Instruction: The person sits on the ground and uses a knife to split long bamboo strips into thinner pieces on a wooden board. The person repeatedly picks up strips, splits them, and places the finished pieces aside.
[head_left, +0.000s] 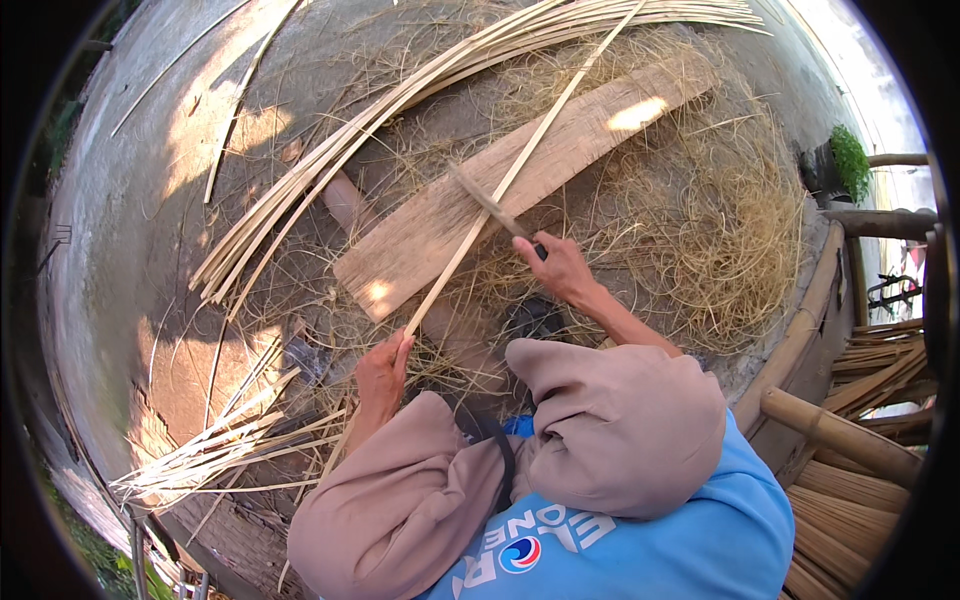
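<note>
My left hand [383,374] is closed around the near part of a long pale bamboo strip [452,263]. The strip slants away to the upper right, across a flat wooden board [420,232]. In my right hand [560,268] is a knife [482,196] with a dark handle, mostly hidden by the fingers. Its blade points to the upper left and crosses the strip above the board; whether it touches the strip I cannot tell. Beneath the board shows part of a round log [347,203].
Thin curled shavings [705,235] cover the ground around the board, thickest on the right. A bundle of long bamboo strips [400,95] lies beyond it. Shorter strips [215,450] are heaped at the lower left. A bamboo rail [840,435] and more bundled strips [850,510] stand at the right.
</note>
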